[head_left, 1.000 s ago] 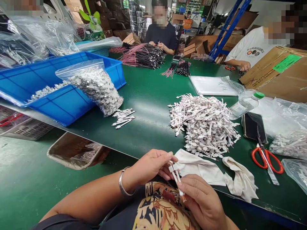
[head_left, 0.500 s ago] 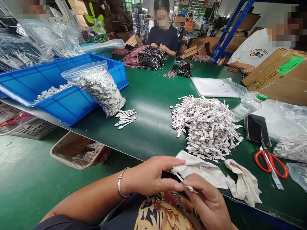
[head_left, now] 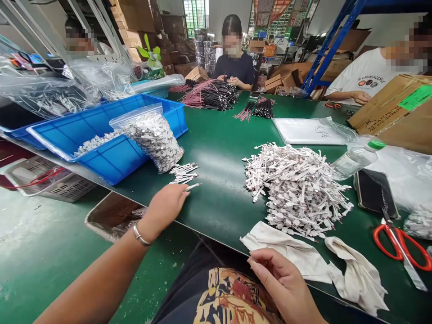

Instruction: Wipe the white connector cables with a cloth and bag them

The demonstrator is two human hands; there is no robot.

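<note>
My left hand reaches over the near table edge, thumb and fingers closed on a short white cable with a connector. Right beside it lies a small pile of similar white cables. My right hand rests near my lap at the table edge, fingers loosely curled and nothing visible in them. Just beyond it a white cloth lies crumpled along the edge. A large heap of white connector cables sits farther back on the green table.
A blue bin holds white parts, with a filled clear bag leaning over its rim. Red-handled scissors, a phone and a bottle lie at right. Below the edge stands a waste bin. Co-workers sit around.
My left hand has moved away from my right hand, leftward and forward to the small pile, carrying a white cable. My right hand no longer shows a cable. The view has shifted slightly.
</note>
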